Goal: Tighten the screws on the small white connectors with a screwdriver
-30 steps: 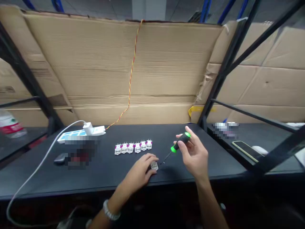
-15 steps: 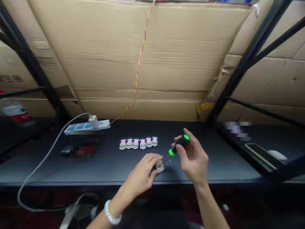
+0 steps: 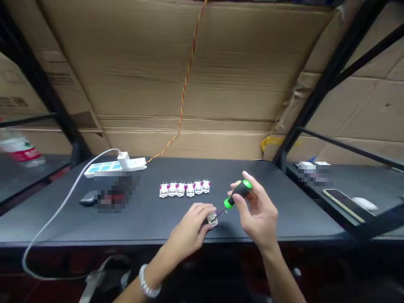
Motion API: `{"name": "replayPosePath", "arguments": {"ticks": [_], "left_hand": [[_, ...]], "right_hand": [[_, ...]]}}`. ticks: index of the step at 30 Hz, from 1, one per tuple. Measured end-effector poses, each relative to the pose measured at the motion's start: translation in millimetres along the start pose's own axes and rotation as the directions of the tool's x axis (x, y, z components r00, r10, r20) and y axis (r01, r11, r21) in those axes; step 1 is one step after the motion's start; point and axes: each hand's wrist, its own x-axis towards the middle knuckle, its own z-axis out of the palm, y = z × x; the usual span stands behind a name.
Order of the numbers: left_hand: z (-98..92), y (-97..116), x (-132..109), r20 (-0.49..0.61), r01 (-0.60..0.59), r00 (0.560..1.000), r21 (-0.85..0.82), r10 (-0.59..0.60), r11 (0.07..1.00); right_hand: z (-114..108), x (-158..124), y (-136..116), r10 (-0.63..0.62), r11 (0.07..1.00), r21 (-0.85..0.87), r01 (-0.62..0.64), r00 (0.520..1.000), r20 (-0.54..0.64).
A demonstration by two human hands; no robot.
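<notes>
My left hand (image 3: pixel 194 223) grips a small white and purple plug-like part (image 3: pixel 212 219) against the dark tabletop, thumb and fingers at its left side. In my right hand (image 3: pixel 259 214) is a screwdriver (image 3: pixel 240 190) with a black and green handle, pinched between thumb and fingers. Its shaft slants down to the left, and the tip meets the face of the part. A tiny screw-like metal piece (image 3: pixel 226 212) lies just right of the part. Farther back, several similar white and purple parts (image 3: pixel 180 190) stand in a row, prongs pointing away.
A white power strip (image 3: pixel 132 164) with a plugged-in adapter and white cable (image 3: pixel 67 198) lies at back left. Near it are a dark mouse (image 3: pixel 89 198) and a blurred item. Phone (image 3: pixel 345 205) and white mouse (image 3: pixel 364 204) sit right, beyond the black frame (image 3: pixel 318 94).
Both hands stay nearly in place, the screwdriver still against the part. The screwdriver handle has shifted very slightly. The picture has become darker overall.
</notes>
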Motion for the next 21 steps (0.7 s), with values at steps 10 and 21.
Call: {"name": "replayPosePath", "arguments": {"ticks": [10,21], "left_hand": [[0.2,-1.5,1.1,-0.013,-0.029,0.999,0.0,0.029,1.0],[0.9,-2.8,1.3,0.0,-0.026,1.0,-0.022,0.026,0.999]], "right_hand": [[-0.2,0.1,-0.2,-0.037,0.999,-0.026,0.036,0.999,-0.012],[-1.0,-1.6,-0.6,-0.053,0.997,-0.055,0.053,0.999,-0.005]]}}
